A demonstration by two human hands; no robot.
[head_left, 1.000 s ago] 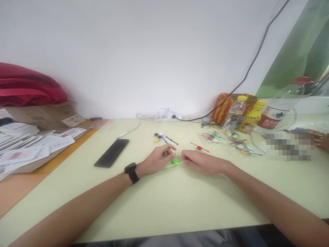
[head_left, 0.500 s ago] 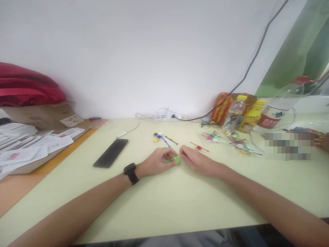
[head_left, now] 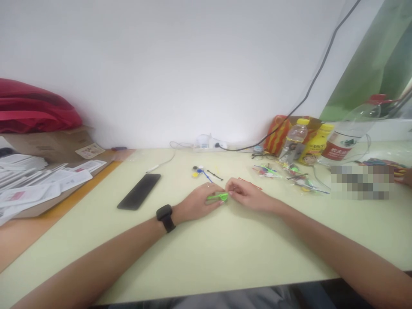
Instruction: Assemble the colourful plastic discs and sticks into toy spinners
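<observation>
My left hand [head_left: 200, 201], with a black watch on its wrist, pinches a bright green plastic piece [head_left: 222, 196] that has a thin stem and a rounded part. Closed fingertips of my right hand [head_left: 242, 194] meet the right end of the same piece, close to the left fingers. Just beyond the hands lie a blue stick piece [head_left: 206, 175], a black stick [head_left: 215, 175] and small round yellow, white and black discs [head_left: 195, 174]. A red stick piece [head_left: 254, 183] is partly hidden behind my right hand.
A black phone [head_left: 139, 192] lies left of my hands. Clear bags of coloured parts [head_left: 301, 182], bottles [head_left: 313, 146] and a snack bag [head_left: 276, 135] stand or lie at the right. Papers [head_left: 48, 184] and a cardboard box [head_left: 48, 143] fill the left. Another person's hand [head_left: 407, 177] shows at the right edge.
The green piece has turned so its stem shows more clearly between my hands. My right hand has shifted slightly up and now covers more of the red piece.
</observation>
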